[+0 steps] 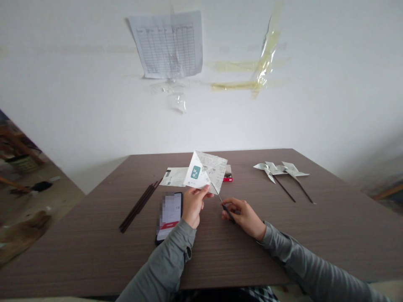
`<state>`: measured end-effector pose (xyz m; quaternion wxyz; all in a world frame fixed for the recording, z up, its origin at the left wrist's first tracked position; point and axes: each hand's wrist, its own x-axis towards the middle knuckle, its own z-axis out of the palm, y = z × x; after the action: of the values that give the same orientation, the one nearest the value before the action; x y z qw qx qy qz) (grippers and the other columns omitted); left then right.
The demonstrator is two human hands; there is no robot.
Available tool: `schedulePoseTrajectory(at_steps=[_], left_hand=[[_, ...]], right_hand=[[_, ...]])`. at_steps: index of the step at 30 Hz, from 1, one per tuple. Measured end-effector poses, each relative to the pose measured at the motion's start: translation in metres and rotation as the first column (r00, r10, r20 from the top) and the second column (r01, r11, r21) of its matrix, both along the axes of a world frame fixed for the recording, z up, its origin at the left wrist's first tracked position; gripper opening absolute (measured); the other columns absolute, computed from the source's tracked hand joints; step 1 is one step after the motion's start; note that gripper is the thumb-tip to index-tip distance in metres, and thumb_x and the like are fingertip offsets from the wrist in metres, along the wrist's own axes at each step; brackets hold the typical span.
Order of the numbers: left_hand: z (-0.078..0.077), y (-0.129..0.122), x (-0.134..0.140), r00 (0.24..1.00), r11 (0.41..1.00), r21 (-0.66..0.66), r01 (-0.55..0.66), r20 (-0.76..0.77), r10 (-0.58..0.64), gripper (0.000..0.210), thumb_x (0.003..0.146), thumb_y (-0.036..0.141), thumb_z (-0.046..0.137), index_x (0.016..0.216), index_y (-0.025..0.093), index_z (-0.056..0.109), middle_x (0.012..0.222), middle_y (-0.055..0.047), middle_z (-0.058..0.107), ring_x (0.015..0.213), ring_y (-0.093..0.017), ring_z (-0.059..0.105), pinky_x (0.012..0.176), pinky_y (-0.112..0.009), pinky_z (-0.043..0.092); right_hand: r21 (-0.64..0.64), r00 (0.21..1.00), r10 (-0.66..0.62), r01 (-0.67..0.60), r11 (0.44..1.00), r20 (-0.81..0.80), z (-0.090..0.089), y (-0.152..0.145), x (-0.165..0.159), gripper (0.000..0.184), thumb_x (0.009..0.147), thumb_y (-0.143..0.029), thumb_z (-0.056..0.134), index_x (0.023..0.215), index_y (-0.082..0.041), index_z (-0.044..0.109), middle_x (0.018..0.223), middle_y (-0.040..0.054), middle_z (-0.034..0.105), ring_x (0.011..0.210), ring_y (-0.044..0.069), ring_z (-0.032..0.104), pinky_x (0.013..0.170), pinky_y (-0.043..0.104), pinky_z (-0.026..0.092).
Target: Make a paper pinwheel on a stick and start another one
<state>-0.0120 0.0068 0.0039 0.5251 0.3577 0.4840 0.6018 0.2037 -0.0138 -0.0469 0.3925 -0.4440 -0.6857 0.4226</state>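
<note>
My left hand (195,204) pinches the lower edge of a square of printed white paper (212,166), which has a teal label on its left part and is held up above the table. In my right hand (242,214) is a pair of scissors (229,213) with dark handles. The blades reach up to the lower corner of the paper, close to my left fingertips; whether they are parted I cannot tell. Behind the paper, a small red box (228,178) shows in part, its contents too small to make out.
More white paper (174,176) lies behind a phone (170,216) on the brown table (239,260). Several dark sticks (138,207) lie at the left. Two paper pinwheels (270,171) on dark sticks lie at the right. A taped sheet (170,46) hangs on the wall.
</note>
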Motion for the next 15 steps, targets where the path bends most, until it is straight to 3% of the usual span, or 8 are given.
schedulePoseTrajectory(at_steps=[8,15], left_hand=[[-0.0017,0.0021,-0.0008,1.0,1.0,-0.014,0.003,0.013,-0.003,0.038,0.076,0.034,0.115,0.087,0.016,0.084,0.091,-0.011,0.092,0.073,-0.024,0.091,0.046,-0.021,0.03],[-0.0052,0.002,-0.003,0.998,0.998,0.017,0.055,-0.024,-0.055,0.048,0.073,0.044,0.121,0.087,0.017,0.083,0.087,-0.01,0.09,0.073,-0.026,0.092,0.045,-0.02,0.031]], right_hand=[[0.003,1.0,-0.007,0.007,1.0,-0.018,0.0048,-0.0026,-0.0001,0.036,0.096,-0.062,0.093,0.113,-0.03,0.088,0.078,0.0062,0.088,0.074,0.035,0.085,0.084,0.049,0.073],[-0.004,1.0,-0.013,0.013,1.0,-0.025,0.0041,-0.0025,-0.0007,0.047,0.096,-0.07,0.093,0.117,-0.029,0.087,0.079,0.0048,0.089,0.074,0.031,0.084,0.083,0.046,0.071]])
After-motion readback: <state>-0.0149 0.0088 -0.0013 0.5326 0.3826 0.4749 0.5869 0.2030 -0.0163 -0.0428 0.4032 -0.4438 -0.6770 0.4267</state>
